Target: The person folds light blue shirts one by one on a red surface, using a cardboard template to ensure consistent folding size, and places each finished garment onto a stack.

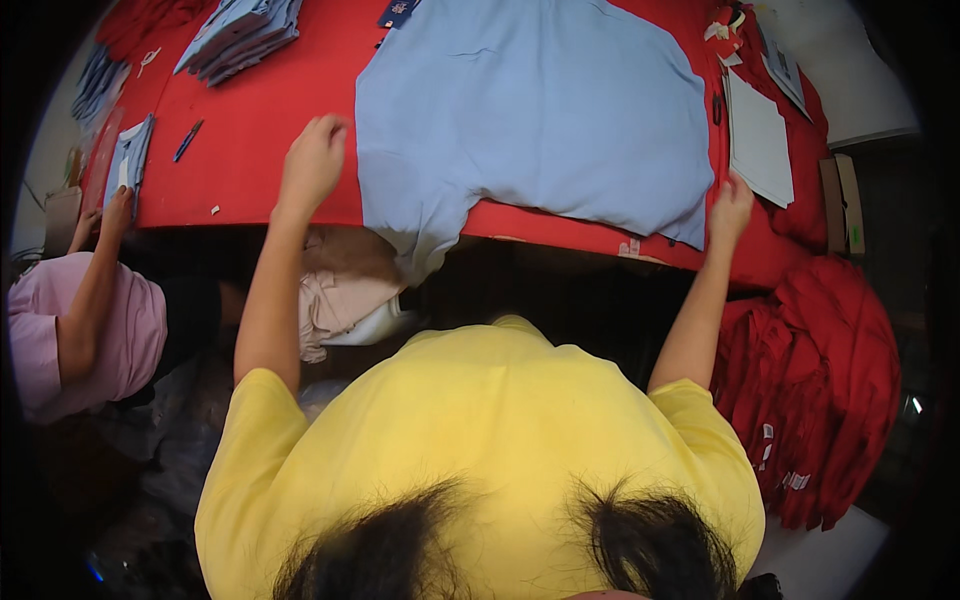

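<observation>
Red cloth covers the bench (pixel 250 130), where a light-blue shirt (pixel 540 110) is spread flat. Its left edge is pinched by the left hand (pixel 312 160), its right hem by the right hand (pixel 730 205), fingers clenched on fabric.

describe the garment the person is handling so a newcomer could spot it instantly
Start at the red table that fills the upper part of the head view. Spread flat across its middle is a large light blue garment, one sleeve hanging over the near edge, with the left hand and right hand at its sides. Unlike the folded blue stack at upper left, it lies open as a single piece.
</observation>
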`<state>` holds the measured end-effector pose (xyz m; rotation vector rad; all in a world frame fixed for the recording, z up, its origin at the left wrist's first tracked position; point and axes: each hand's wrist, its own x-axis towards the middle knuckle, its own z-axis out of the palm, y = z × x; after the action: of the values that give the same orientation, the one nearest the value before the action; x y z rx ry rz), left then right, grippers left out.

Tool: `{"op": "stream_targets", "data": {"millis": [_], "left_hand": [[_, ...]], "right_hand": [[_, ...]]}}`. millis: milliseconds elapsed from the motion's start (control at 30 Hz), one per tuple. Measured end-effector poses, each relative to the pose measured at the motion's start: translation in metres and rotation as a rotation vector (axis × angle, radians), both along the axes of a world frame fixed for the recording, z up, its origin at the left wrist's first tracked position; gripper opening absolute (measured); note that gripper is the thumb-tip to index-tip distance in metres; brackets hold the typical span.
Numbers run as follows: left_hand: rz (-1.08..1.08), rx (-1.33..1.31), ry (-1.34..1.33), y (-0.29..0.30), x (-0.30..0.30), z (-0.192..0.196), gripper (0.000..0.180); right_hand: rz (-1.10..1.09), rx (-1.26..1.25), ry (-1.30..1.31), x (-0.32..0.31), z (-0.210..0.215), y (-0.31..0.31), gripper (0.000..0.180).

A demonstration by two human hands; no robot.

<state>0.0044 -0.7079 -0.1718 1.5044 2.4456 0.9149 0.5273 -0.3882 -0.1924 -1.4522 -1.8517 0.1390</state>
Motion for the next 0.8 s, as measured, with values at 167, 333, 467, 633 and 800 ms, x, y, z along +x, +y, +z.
{"op": "stream_targets", "data": {"millis": [167, 333, 467, 633, 800], "left_hand": [[-0.015, 0.097, 0.381, 0.064, 0.024, -0.066, 0.043], [0.061, -0.134, 0.472, 0.029, 0.036, -0.083, 0.056], [0.1, -0.139, 0.379, 0.015, 0.05, -0.051, 0.043], [-0.068, 0.166, 0.105, 0.155, 0.009, -0.044, 0.023], [0.003, 0.139, 0.279, 0.291, -0.059, -0.06, 0.038]], "right_hand": [[-0.068, -0.075, -0.489, -0.061, -0.043, -0.016, 0.05], [-0.065, -0.177, -0.558, -0.007, -0.076, -0.024, 0.06], [-0.159, -0.321, -0.593, -0.026, -0.045, -0.025, 0.053], [0.068, -0.092, -0.463, -0.083, -0.033, 0.083, 0.041], [0.283, -0.071, -0.479, -0.194, -0.023, 0.216, 0.049]]}}
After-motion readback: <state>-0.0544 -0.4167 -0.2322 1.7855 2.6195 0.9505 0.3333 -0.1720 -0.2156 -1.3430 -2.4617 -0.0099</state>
